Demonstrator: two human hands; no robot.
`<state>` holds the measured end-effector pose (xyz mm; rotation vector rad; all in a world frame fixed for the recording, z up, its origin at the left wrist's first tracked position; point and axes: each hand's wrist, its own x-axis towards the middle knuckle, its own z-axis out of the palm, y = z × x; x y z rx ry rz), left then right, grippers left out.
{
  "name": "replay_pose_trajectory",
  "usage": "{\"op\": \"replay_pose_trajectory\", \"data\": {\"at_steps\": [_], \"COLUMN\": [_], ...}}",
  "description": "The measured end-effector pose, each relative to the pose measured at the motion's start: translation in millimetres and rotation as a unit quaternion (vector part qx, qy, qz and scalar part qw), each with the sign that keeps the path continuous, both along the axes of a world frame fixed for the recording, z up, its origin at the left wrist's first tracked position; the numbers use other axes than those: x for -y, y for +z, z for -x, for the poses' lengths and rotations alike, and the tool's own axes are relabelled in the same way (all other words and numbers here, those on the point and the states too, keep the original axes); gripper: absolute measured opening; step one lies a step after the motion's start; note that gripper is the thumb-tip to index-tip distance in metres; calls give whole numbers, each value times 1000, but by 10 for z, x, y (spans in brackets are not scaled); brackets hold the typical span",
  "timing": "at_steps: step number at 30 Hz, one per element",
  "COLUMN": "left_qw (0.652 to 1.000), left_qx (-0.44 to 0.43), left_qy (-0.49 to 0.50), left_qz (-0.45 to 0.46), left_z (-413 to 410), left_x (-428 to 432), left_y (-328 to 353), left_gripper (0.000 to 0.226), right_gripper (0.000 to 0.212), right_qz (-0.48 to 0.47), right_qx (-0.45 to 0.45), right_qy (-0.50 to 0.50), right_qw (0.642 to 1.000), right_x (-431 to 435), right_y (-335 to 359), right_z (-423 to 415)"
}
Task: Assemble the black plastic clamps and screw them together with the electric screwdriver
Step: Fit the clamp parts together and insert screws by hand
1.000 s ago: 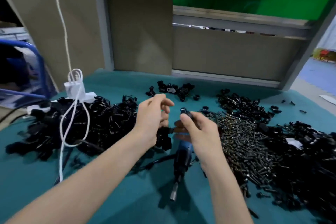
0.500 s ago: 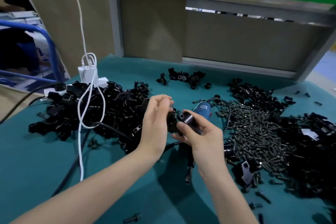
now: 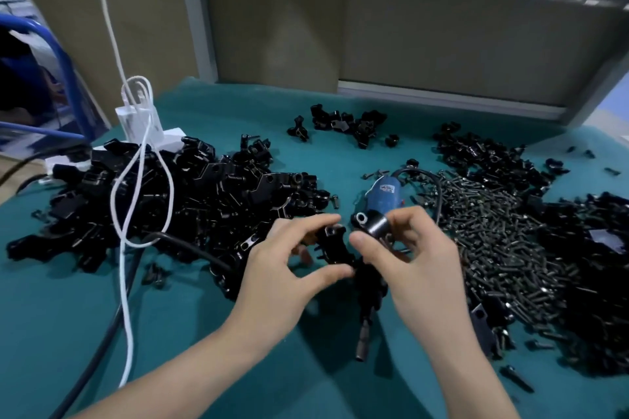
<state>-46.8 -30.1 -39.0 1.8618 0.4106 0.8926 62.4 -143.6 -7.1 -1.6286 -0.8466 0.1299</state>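
Since stock needs to be within reach, the tabletop (image 3: 68,316) is serving as a parts layout. The big heap of black clamp parts (image 3: 190,201) is sitting left, the second heap (image 3: 592,265) far right, and the screw pile (image 3: 493,241) between that and centre, so either hand is getting pieces w/o stretching. A white cable (image 3: 136,180) is draping over the left heap.

The electric screwdriver (image 3: 384,197) is lying flat on the cloth under the hands, bit end pointing toward the person. It's parked, prob. because mating the parts is taking both hands.

The left hand (image 3: 282,275) is pinching one clamp half (image 3: 333,245), thumb vs fingertips. The right hand (image 3: 415,265) is pinching the other half (image 3: 371,223), bored end facing the camera. Both halves are being held up off the tabletop, just beside each other; can't tell if they're touching. Looks like the alignment step, no screw in yet afaict.
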Motion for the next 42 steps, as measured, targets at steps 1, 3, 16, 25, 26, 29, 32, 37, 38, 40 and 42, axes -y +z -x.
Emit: {"op": "replay_pose_trajectory", "data": {"at_steps": [1, 3, 16, 25, 26, 29, 32, 37, 38, 40, 42], "left_qw": [1000, 999, 984, 945, 944, 942, 944, 946, 945, 945, 948], "left_qx": [-1, 17, -84, -36, -34, -29, -47, -60, -66, -86, -108], "left_qy": [20, 32, -145, -189, -190, -179, -183, -177, -178, -181, -178], "left_qz": [-23, -23, 67, 263, 266, 281, 269, 265, 266, 257, 239], "left_z": [-5, -13, 42, 52, 65, 99, 107, 130, 135, 141, 145], "left_x": [-1, 5, -143, -153, -144, -155, -176, -184, -192, -202, -204], "left_y": [1, -1, 88, 49, 37, 10, 10, 39, 50, 54, 36], "left_gripper": [51, 45, 50, 37, 36, 35, 35, 35, 36, 37, 41], "right_gripper": [23, 20, 28, 29, 34, 47, 47, 44, 39, 33, 31], "right_qz": [5, 22, 113, 179, 187, 211, 216, 203, 194, 195, 208], "right_qx": [-2, -18, -29, 14, 12, 21, 47, 5, -13, -29, -16], "right_qy": [2, 19, 93, 114, 124, 144, 123, 126, 122, 116, 113], "right_qw": [1000, 999, 989, 977, 974, 967, 968, 971, 973, 973, 971], "right_x": [-16, -53, 4, 67, 79, 91, 63, 80, 87, 94, 100], "right_y": [-26, -72, -60, -1, -2, -14, -6, 1, 4, 8, 10], "right_z": [21, 88, -41, -115, -113, -101, -70, -69, -76, -69, -54]}}
